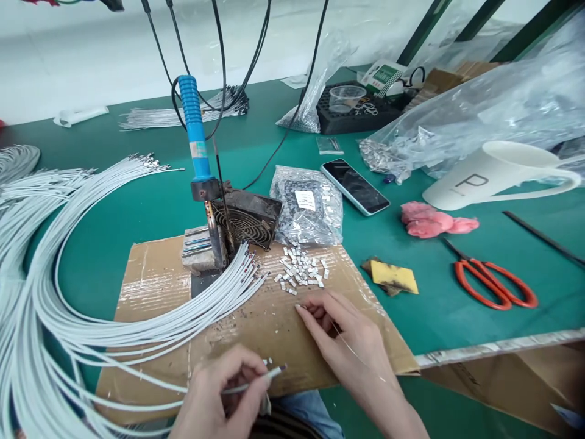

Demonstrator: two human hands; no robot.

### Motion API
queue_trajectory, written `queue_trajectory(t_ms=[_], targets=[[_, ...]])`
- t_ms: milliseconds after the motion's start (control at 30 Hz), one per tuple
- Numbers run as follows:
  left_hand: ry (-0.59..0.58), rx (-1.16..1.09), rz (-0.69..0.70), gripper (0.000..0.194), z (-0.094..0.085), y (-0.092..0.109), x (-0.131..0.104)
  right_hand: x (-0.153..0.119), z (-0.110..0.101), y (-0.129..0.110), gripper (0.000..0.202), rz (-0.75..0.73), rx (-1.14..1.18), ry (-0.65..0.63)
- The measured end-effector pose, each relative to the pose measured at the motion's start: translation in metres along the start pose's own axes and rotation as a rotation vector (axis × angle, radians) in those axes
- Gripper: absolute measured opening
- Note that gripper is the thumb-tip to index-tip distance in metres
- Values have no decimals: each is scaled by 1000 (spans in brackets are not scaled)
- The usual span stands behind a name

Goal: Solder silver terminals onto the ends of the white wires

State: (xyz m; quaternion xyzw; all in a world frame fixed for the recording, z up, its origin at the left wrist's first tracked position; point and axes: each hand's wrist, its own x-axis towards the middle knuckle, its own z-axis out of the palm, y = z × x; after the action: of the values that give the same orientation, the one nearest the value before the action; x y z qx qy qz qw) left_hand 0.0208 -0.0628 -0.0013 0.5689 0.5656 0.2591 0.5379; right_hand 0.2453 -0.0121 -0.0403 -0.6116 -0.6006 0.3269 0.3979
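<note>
My left hand [228,390], low in the view, pinches a white cable [274,373] near its end, with the dark reddish tip pointing right. A small white connector [267,361] shows just behind those fingers; whether they touch it I cannot tell. My right hand [345,332] is closed over the cardboard, its thumb and forefinger together. A thin silvery wire [350,347] runs from its curled fingers across the palm towards the wrist. Beyond it lies a pile of small white connectors [301,268]. The bundle of white cables [219,289] curves in from the left, ends beside the pile.
A blue-handled soldering iron [194,122] stands upright, tip down, by a dirty fan [249,219]. Cardboard [150,268] covers the green table. Rightwards are a phone [356,186], yellow sponge [393,276], orange-handled scissors [493,280], pink cloth [434,219] and white mug [493,174].
</note>
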Motion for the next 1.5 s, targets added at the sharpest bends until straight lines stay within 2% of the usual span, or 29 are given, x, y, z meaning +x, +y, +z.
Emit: queue_trajectory(t_ms=[133, 333, 433, 533, 633, 767, 900, 1033, 1200, 1367, 1500], targets=[[181, -342, -165, 31, 1, 4, 8, -12, 4, -6, 12, 94, 171, -13], [239, -478, -193, 42, 1, 10, 7, -26, 27, -36, 27, 279, 471, -112], [256, -512, -186, 42, 2, 13, 7, -28, 34, -51, 24, 345, 618, -174], [242, -570, -182, 39, 3, 14, 7, -27, 35, -59, 13, 311, 699, -216], [216, -606, -181, 36, 3, 12, 7, -26, 32, -61, 9, 259, 683, -221], [193, -621, -196, 36, 4, 9, 6, -27, 30, -59, 10, 256, 660, -234], [266, -603, -227, 45, 6, 13, 8, -30, 31, -57, 10, 299, 670, -248], [352, -531, -197, 48, 8, 20, 8, -31, 31, -58, 11, 321, 673, -242], [416, -441, -158, 39, 11, 21, 8, -31, 32, -61, 12, 320, 664, -240], [458, -340, -92, 27, 15, 7, 5, -29, 31, -65, 14, 350, 623, -233], [477, -237, -20, 22, 18, -1, 3, -25, 28, -71, 14, 314, 554, -217]])
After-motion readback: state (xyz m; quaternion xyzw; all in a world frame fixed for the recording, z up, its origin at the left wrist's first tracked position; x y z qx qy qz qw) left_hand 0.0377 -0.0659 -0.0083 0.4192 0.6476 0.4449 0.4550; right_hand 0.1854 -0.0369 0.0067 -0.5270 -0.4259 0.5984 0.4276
